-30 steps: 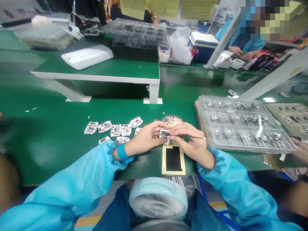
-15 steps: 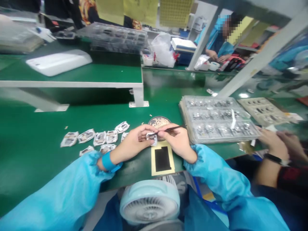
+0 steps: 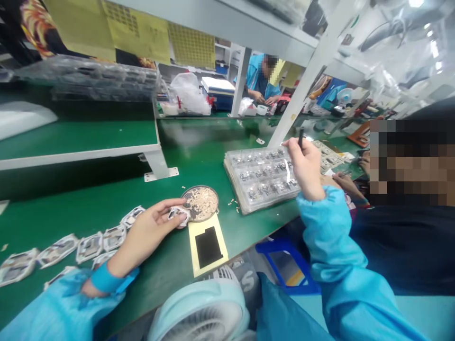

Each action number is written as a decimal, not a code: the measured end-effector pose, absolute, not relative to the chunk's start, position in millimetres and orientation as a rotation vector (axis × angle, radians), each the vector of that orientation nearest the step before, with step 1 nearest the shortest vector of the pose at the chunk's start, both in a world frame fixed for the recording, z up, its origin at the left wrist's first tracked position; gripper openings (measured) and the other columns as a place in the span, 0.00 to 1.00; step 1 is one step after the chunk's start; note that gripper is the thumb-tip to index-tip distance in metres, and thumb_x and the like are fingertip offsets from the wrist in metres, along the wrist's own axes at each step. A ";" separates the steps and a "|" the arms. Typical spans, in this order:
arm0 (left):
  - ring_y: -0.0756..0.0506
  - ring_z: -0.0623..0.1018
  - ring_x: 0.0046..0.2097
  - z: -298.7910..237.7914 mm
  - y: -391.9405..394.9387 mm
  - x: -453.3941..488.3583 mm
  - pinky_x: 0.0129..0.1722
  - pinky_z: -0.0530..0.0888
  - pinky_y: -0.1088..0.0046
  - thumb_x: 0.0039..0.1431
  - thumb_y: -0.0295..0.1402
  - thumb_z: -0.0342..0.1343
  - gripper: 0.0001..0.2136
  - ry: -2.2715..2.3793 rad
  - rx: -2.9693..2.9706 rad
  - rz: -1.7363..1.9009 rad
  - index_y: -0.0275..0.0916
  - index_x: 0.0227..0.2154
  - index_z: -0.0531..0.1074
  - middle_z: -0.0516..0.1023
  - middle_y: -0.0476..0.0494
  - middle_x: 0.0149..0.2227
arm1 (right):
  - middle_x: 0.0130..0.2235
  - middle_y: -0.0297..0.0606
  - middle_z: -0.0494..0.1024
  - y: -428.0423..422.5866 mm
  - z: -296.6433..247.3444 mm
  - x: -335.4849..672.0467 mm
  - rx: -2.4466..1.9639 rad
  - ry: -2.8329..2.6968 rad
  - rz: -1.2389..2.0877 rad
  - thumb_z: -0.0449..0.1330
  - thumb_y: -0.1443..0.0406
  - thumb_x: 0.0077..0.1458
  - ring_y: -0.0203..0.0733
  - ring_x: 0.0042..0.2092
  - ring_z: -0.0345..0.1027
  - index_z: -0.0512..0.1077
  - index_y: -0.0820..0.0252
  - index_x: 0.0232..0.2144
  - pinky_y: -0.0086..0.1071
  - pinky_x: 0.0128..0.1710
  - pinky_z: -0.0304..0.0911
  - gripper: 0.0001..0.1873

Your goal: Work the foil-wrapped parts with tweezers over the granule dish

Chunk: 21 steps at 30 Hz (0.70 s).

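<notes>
My left hand [image 3: 151, 227] pinches a small white-framed housing [image 3: 178, 215] between thumb and fingers, beside a round dish [image 3: 217, 202] of tiny pale parts. Raised over the right side of a clear compartment tray [image 3: 245, 207], my right hand [image 3: 306, 163] is closed around a slim dark tool, probably tweezers [image 3: 301, 137]. Its tip is hard to make out. Several similar white housings [image 3: 90, 247] lie on the green bench, left of and behind my left forearm. Below the dish lies a yellow card [image 3: 193, 246] with a black patch.
A raised green shelf [image 3: 106, 138] on a white leg stands at the back left. A light-blue fan [image 3: 199, 308] sits at my lap. Close on my right is a co-worker [image 3: 401, 246]; another person [image 3: 261, 80] works across the bench. A white post [image 3: 295, 104] rises behind the tray.
My right hand has left the housing and moved right and up, over the tray, with the dark tool. My left hand keeps the housing. The view has swung to the right.
</notes>
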<state>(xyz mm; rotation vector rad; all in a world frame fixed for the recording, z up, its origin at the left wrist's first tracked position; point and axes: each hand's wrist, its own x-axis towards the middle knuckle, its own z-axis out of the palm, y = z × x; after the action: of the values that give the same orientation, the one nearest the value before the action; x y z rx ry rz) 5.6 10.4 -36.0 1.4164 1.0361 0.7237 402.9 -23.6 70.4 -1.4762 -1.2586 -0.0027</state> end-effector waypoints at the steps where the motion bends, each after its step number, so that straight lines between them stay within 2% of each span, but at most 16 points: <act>1: 0.43 0.82 0.37 -35.7 12.3 4.6 0.39 0.80 0.70 0.51 0.49 0.70 0.29 1.077 1.421 0.711 0.39 0.53 0.75 0.83 0.42 0.38 | 0.31 0.36 0.77 -13.0 72.3 426.0 -1.682 -1.281 -0.126 0.58 0.53 0.65 0.39 0.34 0.71 0.78 0.60 0.37 0.31 0.36 0.65 0.17; 3: 0.45 0.81 0.32 -33.5 15.2 3.5 0.34 0.79 0.71 0.51 0.51 0.69 0.28 1.143 1.419 0.708 0.38 0.49 0.77 0.84 0.41 0.37 | 0.35 0.40 0.80 8.6 69.2 459.8 -2.161 -1.400 -0.180 0.58 0.55 0.64 0.42 0.38 0.73 0.80 0.61 0.41 0.32 0.39 0.65 0.17; 4: 0.46 0.81 0.31 -31.5 16.1 3.5 0.32 0.78 0.73 0.51 0.52 0.69 0.27 1.155 1.412 0.713 0.37 0.47 0.77 0.84 0.40 0.37 | 0.37 0.41 0.81 18.8 65.2 470.2 -2.243 -1.420 -0.161 0.60 0.56 0.62 0.44 0.40 0.74 0.81 0.61 0.41 0.32 0.40 0.65 0.16; 7: 0.49 0.76 0.25 -23.7 16.9 3.6 0.22 0.72 0.77 0.51 0.54 0.68 0.27 1.155 1.382 0.735 0.36 0.44 0.76 0.83 0.40 0.33 | 0.40 0.45 0.83 42.6 51.3 482.2 -2.383 -1.438 -0.106 0.65 0.56 0.56 0.49 0.44 0.76 0.82 0.59 0.41 0.34 0.43 0.66 0.15; 11: 0.53 0.66 0.18 -20.2 18.6 1.5 0.14 0.57 0.83 0.51 0.56 0.66 0.29 1.193 1.351 0.752 0.36 0.45 0.74 0.81 0.42 0.26 | 0.42 0.47 0.83 55.1 48.4 483.6 -2.487 -1.465 -0.010 0.69 0.57 0.51 0.52 0.46 0.77 0.83 0.58 0.41 0.35 0.45 0.67 0.16; 15: 0.55 0.64 0.17 -25.4 18.8 0.1 0.15 0.53 0.83 0.54 0.54 0.65 0.26 1.167 1.325 0.823 0.36 0.45 0.74 0.78 0.46 0.23 | 0.35 0.47 0.83 61.3 64.5 471.2 -2.440 -1.591 0.101 0.71 0.60 0.48 0.52 0.42 0.78 0.82 0.62 0.33 0.35 0.43 0.68 0.12; 18: 0.53 0.71 0.20 -27.4 16.2 1.1 0.16 0.56 0.83 0.54 0.52 0.65 0.23 1.123 1.338 0.891 0.35 0.40 0.74 0.77 0.46 0.24 | 0.34 0.44 0.83 76.2 71.6 435.8 -2.272 -1.740 0.150 0.71 0.57 0.48 0.50 0.42 0.78 0.82 0.60 0.35 0.34 0.42 0.69 0.14; 21: 0.53 0.72 0.20 -28.7 15.8 1.7 0.16 0.57 0.83 0.54 0.51 0.65 0.21 1.104 1.322 0.908 0.35 0.36 0.74 0.76 0.48 0.24 | 0.35 0.44 0.83 87.5 68.1 381.9 -1.914 -1.847 0.273 0.71 0.55 0.50 0.50 0.43 0.78 0.82 0.59 0.38 0.36 0.42 0.70 0.17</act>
<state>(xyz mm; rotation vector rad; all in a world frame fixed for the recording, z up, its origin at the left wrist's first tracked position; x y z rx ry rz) 1.7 15.8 -28.7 1.3219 1.1043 0.9084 381.9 87.5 68.1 -1.9138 -1.8470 0.2725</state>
